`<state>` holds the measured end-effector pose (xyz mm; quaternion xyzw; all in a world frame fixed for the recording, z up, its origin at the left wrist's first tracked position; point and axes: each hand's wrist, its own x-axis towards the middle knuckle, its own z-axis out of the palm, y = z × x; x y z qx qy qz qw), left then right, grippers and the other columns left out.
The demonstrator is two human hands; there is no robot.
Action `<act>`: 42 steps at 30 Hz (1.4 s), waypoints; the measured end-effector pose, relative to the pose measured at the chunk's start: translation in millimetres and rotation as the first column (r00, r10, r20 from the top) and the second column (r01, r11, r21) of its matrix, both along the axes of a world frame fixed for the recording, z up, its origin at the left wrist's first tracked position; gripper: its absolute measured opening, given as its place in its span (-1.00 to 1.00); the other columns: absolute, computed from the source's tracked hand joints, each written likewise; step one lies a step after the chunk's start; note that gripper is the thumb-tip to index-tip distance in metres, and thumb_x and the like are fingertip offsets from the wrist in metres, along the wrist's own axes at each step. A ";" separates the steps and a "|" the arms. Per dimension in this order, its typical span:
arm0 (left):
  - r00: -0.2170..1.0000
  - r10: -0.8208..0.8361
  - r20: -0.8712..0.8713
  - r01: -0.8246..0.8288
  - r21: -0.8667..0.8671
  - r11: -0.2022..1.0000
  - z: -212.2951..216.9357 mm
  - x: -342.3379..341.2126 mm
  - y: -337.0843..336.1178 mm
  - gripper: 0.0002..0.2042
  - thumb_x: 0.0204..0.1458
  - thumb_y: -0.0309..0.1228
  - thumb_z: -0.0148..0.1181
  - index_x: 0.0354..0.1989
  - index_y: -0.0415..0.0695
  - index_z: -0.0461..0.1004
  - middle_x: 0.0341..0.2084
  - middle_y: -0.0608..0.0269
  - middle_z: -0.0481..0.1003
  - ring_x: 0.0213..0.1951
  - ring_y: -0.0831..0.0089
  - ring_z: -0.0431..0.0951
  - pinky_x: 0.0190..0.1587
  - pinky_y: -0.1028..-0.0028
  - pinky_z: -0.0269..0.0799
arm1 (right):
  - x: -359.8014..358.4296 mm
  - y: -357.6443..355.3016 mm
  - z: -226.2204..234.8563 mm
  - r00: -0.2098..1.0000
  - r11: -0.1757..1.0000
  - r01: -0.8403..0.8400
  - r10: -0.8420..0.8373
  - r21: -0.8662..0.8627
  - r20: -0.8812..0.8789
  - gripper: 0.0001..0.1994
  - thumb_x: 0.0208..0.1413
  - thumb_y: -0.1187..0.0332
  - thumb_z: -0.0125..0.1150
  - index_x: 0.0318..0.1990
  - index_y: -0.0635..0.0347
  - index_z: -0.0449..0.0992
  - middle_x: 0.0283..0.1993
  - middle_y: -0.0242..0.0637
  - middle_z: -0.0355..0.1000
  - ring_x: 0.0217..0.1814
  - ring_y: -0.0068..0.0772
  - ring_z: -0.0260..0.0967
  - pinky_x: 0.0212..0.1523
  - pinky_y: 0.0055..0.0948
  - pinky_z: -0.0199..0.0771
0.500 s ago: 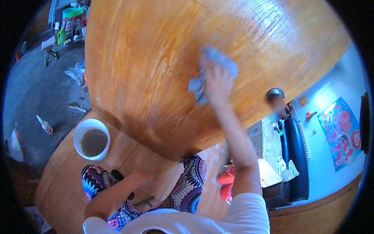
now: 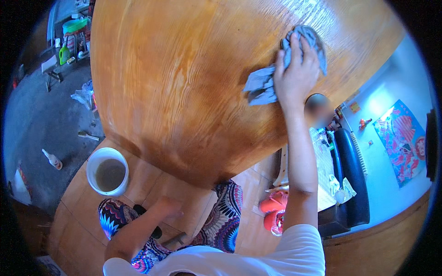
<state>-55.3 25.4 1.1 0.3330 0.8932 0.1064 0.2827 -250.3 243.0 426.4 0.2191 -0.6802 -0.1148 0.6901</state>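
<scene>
My right hand (image 2: 298, 76) presses a damp-looking grey-blue cloth (image 2: 261, 87) against a large brown wood-grained panel (image 2: 175, 73). The cloth is bunched under the fingers, and a loose end trails out to the left. Low in front of my body, my left hand (image 2: 169, 207) hangs near my patterned trousers, its fingers loosely stretched with nothing visible in them. To its left, a white bucket (image 2: 91, 181) of murky greyish water stands on the tiled floor, close to the panel's lower edge.
On the dark floor at left lie a white bottle (image 2: 52, 159), a brush (image 2: 88, 135) and a plastic bag (image 2: 83, 97). Right of me are red containers (image 2: 274, 202) and a black sofa (image 2: 351, 179). A person with a blurred head (image 2: 318, 110) is beyond the panel's right edge.
My right hand has slid the cloth up and to the right across the panel. My left hand stays low in nearly the same place. The view has shifted slightly.
</scene>
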 end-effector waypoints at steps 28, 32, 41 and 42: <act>0.591 0.619 -0.516 -0.317 0.558 0.767 96.6 47.0 -58.1 -0.76 -0.02 -0.48 0.22 -0.13 -0.12 0.51 -0.32 0.12 0.50 -0.23 0.13 0.53 -0.15 0.20 0.43 | 42.8 72.1 -273.0 0.850 0.993 -0.111 0.116 -0.041 0.514 -0.46 0.01 0.32 0.14 0.24 -0.11 0.40 0.19 -0.46 0.35 0.26 -0.25 0.24 0.28 -0.06 0.16; 0.434 0.588 -0.683 -0.355 0.471 0.808 91.0 68.1 -67.9 -0.77 -0.04 -0.49 0.22 -0.16 -0.12 0.52 -0.35 0.15 0.46 -0.24 0.16 0.47 -0.16 0.22 0.35 | 75.3 102.1 -341.3 0.757 0.991 -0.134 0.100 0.004 0.645 -0.52 0.03 0.30 0.08 0.18 -0.15 0.46 0.12 -0.49 0.39 0.18 -0.28 0.28 0.26 -0.09 0.18; 0.355 0.744 -0.567 -0.359 0.652 0.668 56.2 61.3 -61.9 -0.82 -0.08 -0.62 0.18 -0.26 -0.19 0.51 -0.42 0.08 0.46 -0.30 0.10 0.47 -0.20 0.18 0.37 | 28.5 57.7 -147.0 0.935 0.965 -0.072 0.153 -0.252 0.319 -0.47 0.02 0.37 0.16 0.23 -0.15 0.42 0.17 -0.41 0.33 0.22 -0.10 0.19 0.24 -0.03 0.13; 0.349 0.750 -0.562 -0.365 0.655 0.661 57.0 59.3 -59.2 -0.83 -0.09 -0.63 0.17 -0.28 -0.19 0.50 -0.43 0.08 0.46 -0.31 0.10 0.47 -0.21 0.18 0.37 | 24.6 51.1 -129.7 0.952 0.950 -0.091 0.172 -0.300 0.255 -0.45 0.00 0.37 0.17 0.24 -0.14 0.41 0.18 -0.40 0.32 0.22 -0.10 0.19 0.24 -0.04 0.13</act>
